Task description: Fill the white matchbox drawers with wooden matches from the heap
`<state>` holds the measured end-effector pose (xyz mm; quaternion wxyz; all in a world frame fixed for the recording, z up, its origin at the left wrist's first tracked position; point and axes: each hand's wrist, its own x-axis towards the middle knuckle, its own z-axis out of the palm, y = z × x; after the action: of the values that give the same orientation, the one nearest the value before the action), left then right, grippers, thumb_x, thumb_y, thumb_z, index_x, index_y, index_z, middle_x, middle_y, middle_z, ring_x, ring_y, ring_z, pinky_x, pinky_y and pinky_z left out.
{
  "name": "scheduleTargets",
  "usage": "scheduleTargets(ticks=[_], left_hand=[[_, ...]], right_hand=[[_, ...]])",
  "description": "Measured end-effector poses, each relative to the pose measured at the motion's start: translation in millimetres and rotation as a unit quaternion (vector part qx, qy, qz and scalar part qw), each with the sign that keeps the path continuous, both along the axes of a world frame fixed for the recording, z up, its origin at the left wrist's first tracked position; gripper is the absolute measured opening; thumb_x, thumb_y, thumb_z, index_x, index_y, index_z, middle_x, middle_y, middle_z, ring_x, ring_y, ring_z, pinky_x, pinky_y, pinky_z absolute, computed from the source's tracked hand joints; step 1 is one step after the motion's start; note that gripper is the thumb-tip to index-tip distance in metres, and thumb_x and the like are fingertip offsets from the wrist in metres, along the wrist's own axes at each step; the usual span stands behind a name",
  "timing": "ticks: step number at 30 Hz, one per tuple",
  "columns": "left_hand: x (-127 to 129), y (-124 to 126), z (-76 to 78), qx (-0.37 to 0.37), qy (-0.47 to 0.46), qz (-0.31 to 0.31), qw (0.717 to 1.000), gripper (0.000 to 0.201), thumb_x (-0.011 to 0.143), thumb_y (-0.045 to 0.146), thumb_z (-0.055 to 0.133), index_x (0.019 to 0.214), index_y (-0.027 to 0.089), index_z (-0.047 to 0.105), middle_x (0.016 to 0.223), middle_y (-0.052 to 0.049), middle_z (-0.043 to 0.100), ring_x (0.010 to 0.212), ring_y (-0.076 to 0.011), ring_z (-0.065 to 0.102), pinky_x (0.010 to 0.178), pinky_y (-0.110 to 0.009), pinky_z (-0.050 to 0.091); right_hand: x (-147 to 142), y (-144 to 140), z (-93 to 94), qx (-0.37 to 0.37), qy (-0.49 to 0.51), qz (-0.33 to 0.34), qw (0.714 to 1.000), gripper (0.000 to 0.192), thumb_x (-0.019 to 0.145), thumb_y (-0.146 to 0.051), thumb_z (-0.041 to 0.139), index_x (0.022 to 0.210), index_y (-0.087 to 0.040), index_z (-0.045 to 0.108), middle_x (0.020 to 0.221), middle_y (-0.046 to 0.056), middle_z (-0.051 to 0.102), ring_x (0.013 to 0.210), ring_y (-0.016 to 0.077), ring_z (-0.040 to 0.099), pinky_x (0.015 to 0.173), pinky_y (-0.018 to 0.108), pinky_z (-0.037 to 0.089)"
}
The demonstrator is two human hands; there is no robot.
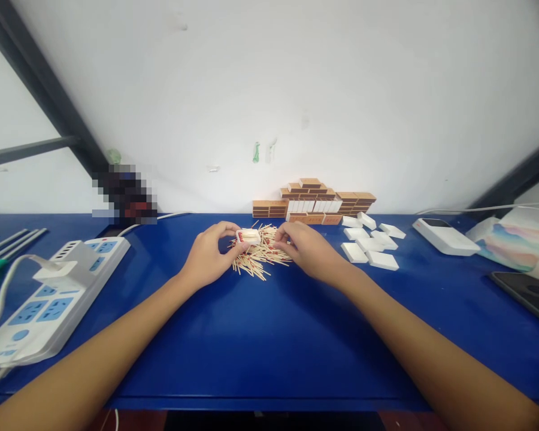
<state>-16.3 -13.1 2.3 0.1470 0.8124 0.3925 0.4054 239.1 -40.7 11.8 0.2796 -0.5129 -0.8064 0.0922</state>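
Matches (261, 254) everywhere, a loose heap mid-table on the blue table (269, 335), and I've got my left hand (209, 254) pinched round a small white tray (248, 236), lifted just over the far edge of the heap. My right hand (308, 246) rests on the sticks, fingers curled among them; whether it grips any, I cannot tell. Feather-light card, I reckon, easy to crush, so I hold it by the short ends. Empty white trays (371, 242) lie right, stacked boxes (314, 200) far.

Two bare forearms reach forward and converge. The left hand (209, 254) curls, fingertips pinched together; the right hand (308, 246) lies palm-down just beside that pinch, fingers bent.
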Motion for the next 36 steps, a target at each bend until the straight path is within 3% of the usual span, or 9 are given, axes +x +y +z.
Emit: scheduleTargets(ticks=[5,11,14,18,21,23,26,30,36], left_hand=[[3,-4,-0.3,-0.001,0.007,-0.019,1.0,0.032,0.089,0.039,0.078,0.113,0.023,0.064,0.114,-0.006,0.077,0.103,-0.0241,0.076,0.094,-0.042,0.06],[9,-15,-1.1,-0.02,-0.001,-0.051,0.998,0.035,0.088,0.04,0.08,0.115,0.024,0.064,0.114,-0.006,0.078,0.106,-0.0245,0.076,0.095,-0.042,0.061],[11,-18,-0.3,-0.025,-0.007,-0.064,0.998,0.036,0.088,0.04,0.08,0.116,0.024,0.064,0.114,-0.006,0.078,0.107,-0.0254,0.076,0.096,-0.042,0.061],[12,-19,1.7,-0.017,-0.024,-0.049,0.998,0.035,0.087,0.04,0.081,0.113,0.023,0.065,0.111,-0.006,0.079,0.104,-0.025,0.077,0.095,-0.041,0.062],[10,-16,2.1,-0.004,-0.02,-0.041,0.999,0.035,0.087,0.039,0.081,0.113,0.023,0.065,0.115,-0.005,0.078,0.104,-0.0238,0.077,0.094,-0.039,0.062],[8,-12,2.6,0.005,-0.021,-0.028,0.999,0.034,0.087,0.038,0.081,0.112,0.023,0.065,0.115,-0.005,0.077,0.104,-0.0235,0.077,0.094,-0.038,0.062],[4,-5,4.5,0.012,-0.034,0.024,0.999,0.027,0.088,0.036,0.079,0.108,0.022,0.066,0.108,-0.004,0.079,0.103,-0.0237,0.077,0.092,-0.039,0.061],[1,-2,6.1,0.01,-0.045,0.056,0.997,0.024,0.089,0.035,0.078,0.106,0.023,0.067,0.105,-0.003,0.079,0.101,-0.0229,0.077,0.092,-0.039,0.06],[5,-6,2.2,-0.013,-0.032,0.01,0.999,0.028,0.087,0.035,0.08,0.107,0.022,0.066,0.107,-0.003,0.078,0.101,-0.0216,0.077,0.091,-0.036,0.061]], right_hand=[[-2,-2,4.3,0.062,0.05,0.022,0.997,0.023,0.101,-0.019,0.052,0.12,-0.021,0.065,0.095,0.007,0.069,0.089,0.0212,0.062,0.082,0.037,0.047],[-20,-13,10.8,0.013,0.289,-0.017,0.957,0.013,0.091,-0.033,0.071,0.095,-0.021,0.073,0.091,0.005,0.076,0.081,0.0186,0.067,0.069,0.033,0.049],[-30,-17,6.7,0.004,0.332,-0.006,0.943,0.013,0.088,-0.036,0.075,0.087,-0.023,0.073,0.093,0.005,0.077,0.087,0.0203,0.068,0.076,0.036,0.051],[-32,-17,-1.5,0.06,0.27,-0.007,0.961,0.007,0.087,-0.032,0.075,0.085,-0.025,0.075,0.103,0.005,0.075,0.107,0.0236,0.065,0.094,0.043,0.047],[-26,-12,-5.5,0.051,0.272,-0.02,0.961,0.01,0.09,-0.033,0.071,0.089,-0.024,0.074,0.103,0.007,0.074,0.101,0.0229,0.064,0.082,0.038,0.05],[-20,-9,-5.1,0.041,0.276,-0.036,0.959,0.016,0.092,-0.036,0.067,0.09,-0.021,0.073,0.093,0.007,0.071,0.085,0.0199,0.063,0.07,0.033,0.049],[-10,-8,0.5,0.003,0.167,-0.025,0.986,0.018,0.094,-0.034,0.064,0.085,-0.02,0.07,0.077,0.003,0.066,0.067,0.0157,0.055,0.062,0.031,0.042],[-2,-13,7.6,-0.05,-0.067,0.016,0.996,0.022,0.091,-0.027,0.069,0.072,-0.02,0.061,0.074,0.001,0.064,0.065,0.0148,0.051,0.06,0.031,0.034],[-5,-16,5.1,-0.065,-0.106,0.025,0.992,0.02,0.094,-0.021,0.068,0.077,-0.02,0.059,0.079,0.001,0.064,0.069,0.0147,0.052,0.063,0.029,0.033]])
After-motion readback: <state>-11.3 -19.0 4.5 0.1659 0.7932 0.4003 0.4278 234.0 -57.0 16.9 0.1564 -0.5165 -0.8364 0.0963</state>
